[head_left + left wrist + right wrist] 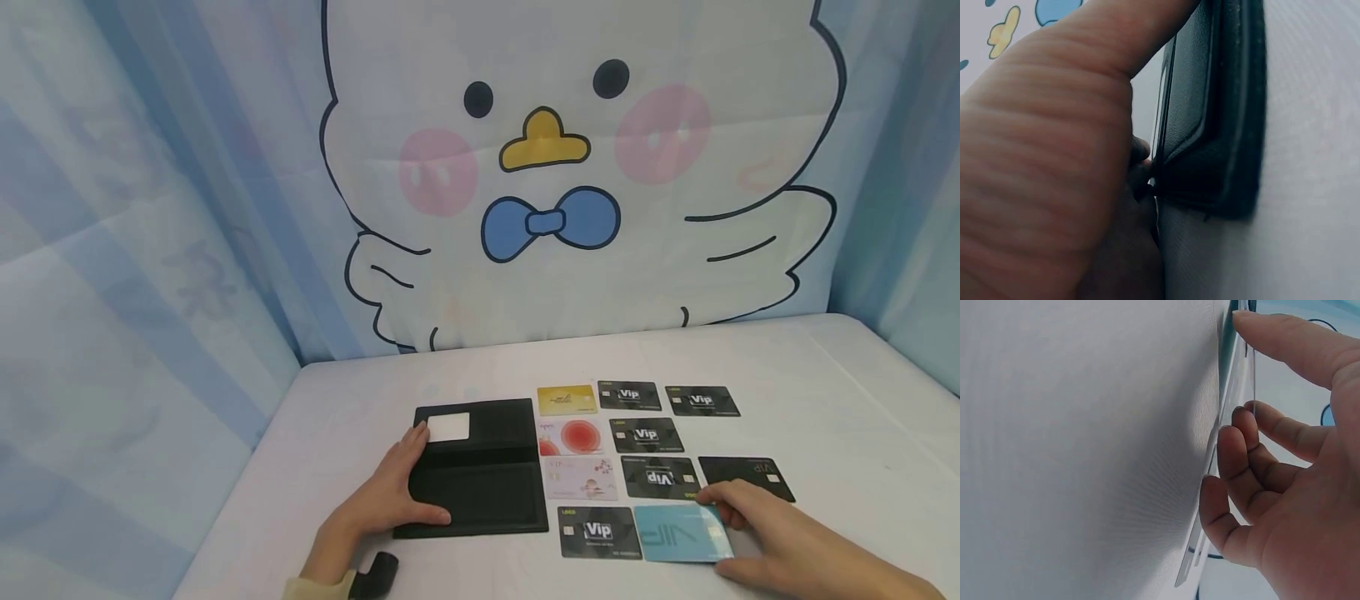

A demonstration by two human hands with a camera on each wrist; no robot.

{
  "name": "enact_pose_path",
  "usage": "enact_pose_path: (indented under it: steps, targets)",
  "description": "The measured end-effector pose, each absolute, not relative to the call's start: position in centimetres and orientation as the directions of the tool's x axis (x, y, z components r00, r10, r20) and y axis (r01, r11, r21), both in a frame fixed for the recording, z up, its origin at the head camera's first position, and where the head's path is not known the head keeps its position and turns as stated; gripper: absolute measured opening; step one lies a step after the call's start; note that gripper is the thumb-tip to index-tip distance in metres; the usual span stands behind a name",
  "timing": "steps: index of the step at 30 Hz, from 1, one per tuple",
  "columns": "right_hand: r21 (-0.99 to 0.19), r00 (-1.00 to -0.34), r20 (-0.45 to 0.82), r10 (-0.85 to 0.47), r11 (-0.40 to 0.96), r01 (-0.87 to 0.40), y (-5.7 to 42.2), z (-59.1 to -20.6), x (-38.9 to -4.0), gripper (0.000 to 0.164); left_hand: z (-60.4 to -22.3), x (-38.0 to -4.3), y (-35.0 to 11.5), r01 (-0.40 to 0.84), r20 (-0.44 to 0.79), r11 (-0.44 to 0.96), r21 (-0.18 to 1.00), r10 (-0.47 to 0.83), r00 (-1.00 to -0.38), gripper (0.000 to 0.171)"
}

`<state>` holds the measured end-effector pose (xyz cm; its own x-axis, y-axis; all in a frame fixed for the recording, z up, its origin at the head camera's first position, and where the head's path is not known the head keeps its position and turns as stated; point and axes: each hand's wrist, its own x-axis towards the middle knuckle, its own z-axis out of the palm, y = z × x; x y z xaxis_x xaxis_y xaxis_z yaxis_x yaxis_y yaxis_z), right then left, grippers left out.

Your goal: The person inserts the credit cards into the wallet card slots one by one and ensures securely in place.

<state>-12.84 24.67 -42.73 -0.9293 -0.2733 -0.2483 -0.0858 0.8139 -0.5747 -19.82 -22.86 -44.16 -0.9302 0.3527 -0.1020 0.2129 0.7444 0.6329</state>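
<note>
A black wallet (480,492) lies unfolded flat on the white table, with a white rectangle (448,427) on its upper panel. My left hand (382,487) rests on its left side, thumb stretched over the lower panel and index finger near the white rectangle. The left wrist view shows the thumb side of that hand close up beside the wallet's edge (1241,125). To the right, my right hand (780,533) pinches a light blue VIP card (678,535) by its right end, between thumb and index finger. Its other fingers curl loosely in the right wrist view.
Left of the blue card lies a black Vip card (600,533). Gold (566,400), red-and-white (570,437) and pale pink (581,478) cards line the wallet's right side. Several more black cards (647,435) lie farther right. A printed curtain (555,292) hangs behind the table (825,375).
</note>
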Motion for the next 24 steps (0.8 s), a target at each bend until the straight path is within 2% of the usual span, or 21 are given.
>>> enact_pose_path:
  steps: [9, 19, 24]
  targets:
    - [-0.509, -0.941, -0.148, -0.303, 0.840, -0.190, 24.81, -42.04, -12.90, 0.062, -44.26, -19.89, -22.91, 0.216, -0.101, 0.747, 0.629, 0.354, -0.930, 0.127]
    - [-0.520, -0.932, -0.220, -0.290, 0.843, -0.139, 24.27, -42.23, -12.86, 0.058, -44.24, -19.90, -22.97, 0.231, -0.093, 0.740, 0.632, 0.367, -0.925, 0.126]
    - [-0.525, -0.930, -0.211, -0.302, 0.837, -0.153, 24.24, -42.25, -12.81, 0.054, -44.23, -19.90, -22.98, 0.234, -0.091, 0.740, 0.630, 0.370, -0.925, 0.126]
